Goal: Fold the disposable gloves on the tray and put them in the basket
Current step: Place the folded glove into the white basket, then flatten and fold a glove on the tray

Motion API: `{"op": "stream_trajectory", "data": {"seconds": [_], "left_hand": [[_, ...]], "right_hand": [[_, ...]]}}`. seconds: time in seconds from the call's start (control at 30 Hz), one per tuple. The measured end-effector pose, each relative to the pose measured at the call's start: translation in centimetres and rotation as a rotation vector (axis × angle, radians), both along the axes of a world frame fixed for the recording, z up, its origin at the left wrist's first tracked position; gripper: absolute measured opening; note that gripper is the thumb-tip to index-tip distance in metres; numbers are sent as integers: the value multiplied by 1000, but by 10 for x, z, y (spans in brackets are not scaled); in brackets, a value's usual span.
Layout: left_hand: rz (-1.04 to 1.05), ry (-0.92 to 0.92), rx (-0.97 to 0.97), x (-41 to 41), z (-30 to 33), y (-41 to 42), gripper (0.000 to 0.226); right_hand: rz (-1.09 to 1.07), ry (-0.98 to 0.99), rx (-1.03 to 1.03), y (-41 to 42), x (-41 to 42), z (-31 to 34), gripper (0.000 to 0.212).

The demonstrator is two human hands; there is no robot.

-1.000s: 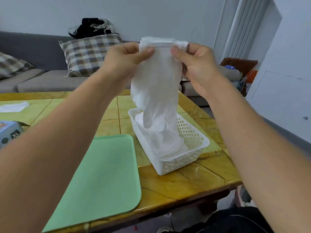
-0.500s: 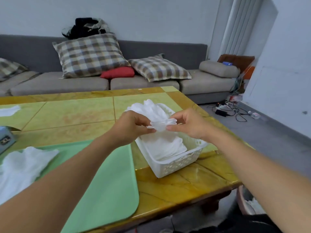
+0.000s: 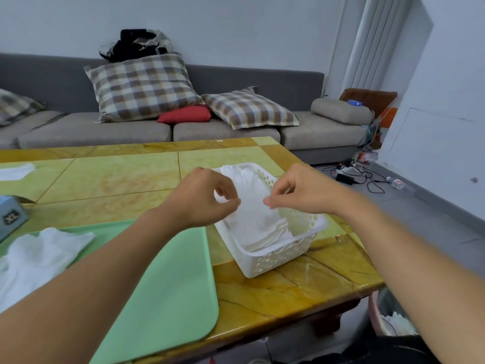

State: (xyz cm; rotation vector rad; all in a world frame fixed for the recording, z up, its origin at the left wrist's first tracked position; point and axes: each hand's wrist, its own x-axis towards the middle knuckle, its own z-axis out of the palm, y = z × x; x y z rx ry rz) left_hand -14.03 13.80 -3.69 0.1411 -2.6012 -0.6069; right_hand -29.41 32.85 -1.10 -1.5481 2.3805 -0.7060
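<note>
A white perforated basket (image 3: 283, 258) stands on the yellow table, right of the green tray (image 3: 170, 285). Folded white disposable gloves lie stacked inside it. Both my hands hover over the basket. My left hand (image 3: 202, 203) and my right hand (image 3: 301, 191) each pinch one side of the top folded glove (image 3: 253, 216) between thumb and fingertips, and it lies low in the basket on the stack. Unfolded white gloves (image 3: 39, 253) lie crumpled on the tray's left part, partly hidden by my left forearm.
A blue box marked XL (image 3: 10, 219) sits at the table's left edge, and a white sheet (image 3: 15, 170) lies further back. The table's near edge (image 3: 288, 319) runs just in front of the basket. A bin (image 3: 393, 319) stands on the floor at right. A grey sofa (image 3: 223, 132) is behind the table.
A second ago I held the glove stretched high above the basket. It has since been folded and lowered into the basket, with both hands following it down.
</note>
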Motion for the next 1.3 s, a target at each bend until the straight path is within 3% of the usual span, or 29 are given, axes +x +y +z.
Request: {"op": "stream_trajectory", "data": {"seconds": [0.03,0.13,0.2,0.3,0.37,0.47,0.53,0.6,0.67,0.77,0.83,0.93,0.97,1.03,1.17,1.3], "left_hand": [[87,15,-122,0,1,-2,14],[186,-167,-384,-7,-2,-3,34],[193,-264,-446,-11,-5,3,43],[204,-342,-406,-19,-10,11,50],[214,-460,-385,-21,-12,14,46],[181,-559,-347,-21,-15,12,22],[150,-567,-304,-18,-17,8,25],[129,-523,-265,-11,-18,3,39],[106,-412,-201,-1,-18,-5,52],[84,-186,-67,16,-9,-16,37],[122,-73,23,27,2,-27,20],[254,-72,76,61,14,-54,16],[296,-112,68,73,16,-65,16],[396,-224,6,106,14,-87,15],[569,-413,-24,187,-4,-127,18],[641,-514,30,249,-18,-149,18]], "right_hand": [[14,54,-37,-10,2,-3,15],[87,114,167,-42,4,-21,85],[113,134,320,-60,3,-29,124],[101,184,498,-78,-7,-33,147],[112,193,585,-84,-6,-35,145],[125,100,598,-90,-7,-41,133],[120,97,611,-92,-10,-47,138],[106,88,612,-90,-7,-44,140],[101,45,562,-85,-1,-29,127],[4,96,533,-71,9,5,116],[-61,216,382,-68,20,25,93],[32,194,-131,-93,70,34,40],[98,138,-213,-104,93,31,28],[259,83,-152,-130,138,10,17],[441,123,74,-180,196,-49,35],[503,21,-13,-210,233,-59,51]]}}
